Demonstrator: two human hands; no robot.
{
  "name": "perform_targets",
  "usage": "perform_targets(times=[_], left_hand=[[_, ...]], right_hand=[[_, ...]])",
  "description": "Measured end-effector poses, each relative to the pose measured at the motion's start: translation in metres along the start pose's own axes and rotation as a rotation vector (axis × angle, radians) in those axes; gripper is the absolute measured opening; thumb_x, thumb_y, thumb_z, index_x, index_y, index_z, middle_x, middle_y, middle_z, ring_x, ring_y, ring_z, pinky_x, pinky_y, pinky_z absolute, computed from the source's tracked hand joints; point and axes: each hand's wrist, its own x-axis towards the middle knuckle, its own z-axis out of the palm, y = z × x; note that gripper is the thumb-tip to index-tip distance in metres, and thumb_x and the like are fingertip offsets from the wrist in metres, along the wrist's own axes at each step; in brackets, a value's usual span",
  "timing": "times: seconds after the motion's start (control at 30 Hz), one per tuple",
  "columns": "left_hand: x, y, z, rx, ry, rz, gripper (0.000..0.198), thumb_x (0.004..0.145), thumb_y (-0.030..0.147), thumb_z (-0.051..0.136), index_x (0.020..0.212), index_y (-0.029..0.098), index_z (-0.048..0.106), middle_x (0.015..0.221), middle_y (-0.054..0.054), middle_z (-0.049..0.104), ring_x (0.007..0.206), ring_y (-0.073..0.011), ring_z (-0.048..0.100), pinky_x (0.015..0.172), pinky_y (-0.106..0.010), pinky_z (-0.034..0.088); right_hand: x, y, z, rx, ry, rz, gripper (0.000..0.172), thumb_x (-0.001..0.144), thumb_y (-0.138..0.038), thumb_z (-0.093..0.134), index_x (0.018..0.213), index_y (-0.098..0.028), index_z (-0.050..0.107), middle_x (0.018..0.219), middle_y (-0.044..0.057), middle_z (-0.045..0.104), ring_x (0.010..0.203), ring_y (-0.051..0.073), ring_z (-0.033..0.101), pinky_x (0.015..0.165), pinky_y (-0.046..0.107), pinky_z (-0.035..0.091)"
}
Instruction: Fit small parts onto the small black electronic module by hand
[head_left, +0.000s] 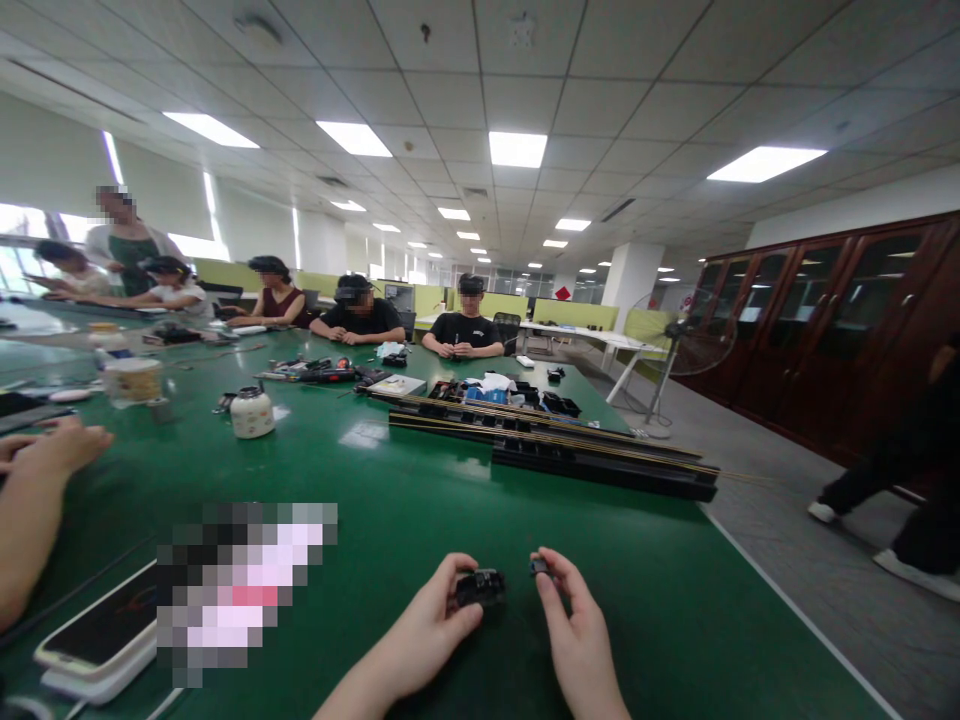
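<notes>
Left hand [431,625] grips a boxy black part [480,588]; at its three o'clock, right hand [574,615] pinches a small piece [538,567] over glossy green table [360,545].

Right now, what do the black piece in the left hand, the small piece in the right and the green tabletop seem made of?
Black piece in the left hand: probably plastic, slightly glossy, going by small highlights.
Small piece in the right hand: dark and bluish, perhaps plastic, but too small to tell.
Green tabletop: perhaps vinyl or a coating, smooth and glossy, as pale reflections show.
</notes>
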Motion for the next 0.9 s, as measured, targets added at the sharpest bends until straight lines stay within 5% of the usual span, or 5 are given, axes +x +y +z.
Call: perform_targets(times=[0.4,0.57,0.9], left_hand=[[-0.002,0.007,0.0,0.027,0.029,-0.034,0.032,0.073,0.013,0.048,0.102,0.021,0.037,0.075,0.002,0.056,0.076,-0.0159,0.054,0.075,-0.031,0.035],[-0.002,0.009,0.0,0.037,0.039,-0.044,0.031,0.074,0.017,0.05,0.102,0.022,0.038,0.072,0.003,0.057,0.075,-0.0167,0.056,0.076,-0.032,0.034],[0.0,0.002,-0.001,0.009,0.005,-0.017,0.028,0.076,0.022,0.051,0.101,0.021,0.039,0.082,0.001,0.057,0.069,-0.0139,0.056,0.074,-0.032,0.038]], right_hand=[[0.011,0.001,-0.025,-0.142,0.338,0.065,0.045,0.077,-0.049,0.045,0.11,-0.019,0.053,0.108,0.01,0.06,0.097,0.026,0.055,0.084,0.039,0.042],[0.009,-0.006,-0.025,-0.183,0.408,-0.034,0.048,0.079,-0.048,0.041,0.114,-0.017,0.048,0.111,0.012,0.055,0.102,0.026,0.05,0.088,0.04,0.038],[0.001,-0.005,-0.016,-0.283,0.249,-0.149,0.037,0.08,-0.044,0.045,0.107,-0.019,0.054,0.105,0.01,0.059,0.099,0.025,0.053,0.086,0.04,0.041]])
